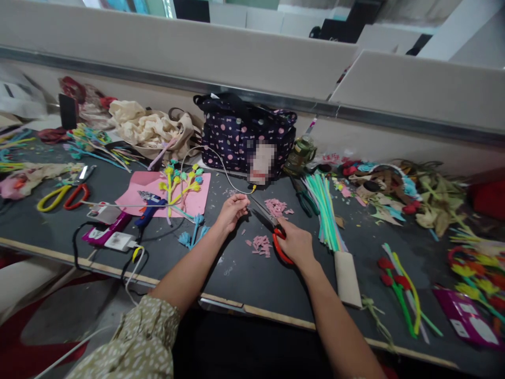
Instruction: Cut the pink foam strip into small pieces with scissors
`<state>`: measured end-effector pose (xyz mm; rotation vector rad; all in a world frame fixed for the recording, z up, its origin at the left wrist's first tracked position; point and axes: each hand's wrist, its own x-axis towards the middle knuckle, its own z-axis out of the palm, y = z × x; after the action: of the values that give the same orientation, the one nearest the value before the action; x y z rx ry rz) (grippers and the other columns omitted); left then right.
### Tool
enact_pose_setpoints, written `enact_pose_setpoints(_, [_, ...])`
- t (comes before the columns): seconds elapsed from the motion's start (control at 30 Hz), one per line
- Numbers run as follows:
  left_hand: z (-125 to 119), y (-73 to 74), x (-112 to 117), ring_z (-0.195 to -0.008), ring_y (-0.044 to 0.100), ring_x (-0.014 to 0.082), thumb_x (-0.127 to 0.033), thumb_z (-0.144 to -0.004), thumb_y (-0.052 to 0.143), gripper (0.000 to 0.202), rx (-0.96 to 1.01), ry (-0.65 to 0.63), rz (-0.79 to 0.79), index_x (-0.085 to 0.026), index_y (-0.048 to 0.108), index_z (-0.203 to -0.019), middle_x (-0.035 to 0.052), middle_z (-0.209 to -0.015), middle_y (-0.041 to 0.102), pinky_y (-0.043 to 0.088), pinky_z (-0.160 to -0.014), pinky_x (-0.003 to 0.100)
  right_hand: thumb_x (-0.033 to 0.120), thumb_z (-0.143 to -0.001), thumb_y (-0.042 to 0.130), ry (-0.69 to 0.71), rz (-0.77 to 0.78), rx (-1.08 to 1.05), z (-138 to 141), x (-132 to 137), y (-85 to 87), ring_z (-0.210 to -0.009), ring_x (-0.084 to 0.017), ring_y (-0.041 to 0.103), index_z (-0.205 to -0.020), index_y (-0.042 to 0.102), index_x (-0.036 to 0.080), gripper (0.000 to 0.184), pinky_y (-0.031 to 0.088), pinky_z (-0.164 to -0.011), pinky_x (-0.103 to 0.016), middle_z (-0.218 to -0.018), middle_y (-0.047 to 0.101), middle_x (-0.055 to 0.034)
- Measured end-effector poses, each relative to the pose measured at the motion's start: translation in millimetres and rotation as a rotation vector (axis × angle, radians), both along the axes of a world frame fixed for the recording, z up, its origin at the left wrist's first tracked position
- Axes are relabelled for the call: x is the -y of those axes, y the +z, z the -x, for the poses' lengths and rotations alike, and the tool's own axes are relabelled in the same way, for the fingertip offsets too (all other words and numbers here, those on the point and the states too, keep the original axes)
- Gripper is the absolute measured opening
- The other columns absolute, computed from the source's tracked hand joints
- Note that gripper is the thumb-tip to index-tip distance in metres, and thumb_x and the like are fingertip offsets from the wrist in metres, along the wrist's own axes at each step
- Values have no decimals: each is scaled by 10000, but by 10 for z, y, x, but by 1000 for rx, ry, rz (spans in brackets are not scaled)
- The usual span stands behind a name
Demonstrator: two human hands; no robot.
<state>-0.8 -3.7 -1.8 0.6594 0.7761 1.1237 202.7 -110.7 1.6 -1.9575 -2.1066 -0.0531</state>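
Note:
My right hand [295, 241] grips a pair of scissors [279, 243] by the orange-red handles, blades angled up and left. The blades look parted, their tips close to my left hand [234, 211]. The left fingers are pinched together; whatever they hold is too small to make out. Just beyond the scissors lies a pile of small pink pieces [276, 207]. A second heap of pink pieces [260, 246] sits nearer to me, left of the scissors' handles.
Green-handled pliers [304, 201] and a bundle of pipe cleaners [324, 210] lie to the right. On the left are a blue glue gun [150, 209], pink paper [197, 195], a purple power strip [106, 231] and other scissors [65, 196]. A patterned bag [232, 137] stands behind.

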Motion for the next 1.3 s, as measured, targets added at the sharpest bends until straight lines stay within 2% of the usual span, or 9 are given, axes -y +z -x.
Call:
enact_pose_setpoints(0.2, [-1, 1, 1, -493, 510, 39, -274, -527, 871, 426, -8, -5, -14, -153, 597, -829, -22, -708, 634, 480, -511, 185, 275, -850, 515, 45, 12, -20, 23, 7, 2, -965, -197, 653, -1254, 575, 243, 410, 444, -720, -260, -1118, 709, -46])
enact_pose_setpoints(0.6, [-3, -9, -1, -486, 492, 40, -261, -539, 862, 402, 16, 5, -14, -154, 616, -838, -45, -649, 573, 471, -521, 191, 261, -838, 525, 51, 29, -7, 35, 8, 4, -1003, -200, 641, -1263, 578, 230, 429, 455, -763, -265, -1143, 702, -63])
enact_pose_setpoints(0.87, [1, -21, -2, -481, 481, 39, -248, -553, 846, 365, 19, 28, -42, -162, 617, -824, -61, -622, 548, 472, -520, 188, 285, -847, 532, 63, 42, -18, 49, 14, 25, -984, -199, 646, -1248, 582, 238, 407, 432, -707, -264, -1107, 709, -36])
enact_pose_setpoints(1.3, [-5, -6, -12, -504, 539, 58, -213, -619, 829, 293, 30, 17, 52, -128, 658, -841, -24, -642, 595, 505, -536, 198, 292, -854, 530, 56, 39, -18, 36, 11, 10, -959, -197, 655, -1250, 580, 238, 403, 429, -700, -263, -1119, 710, -44])
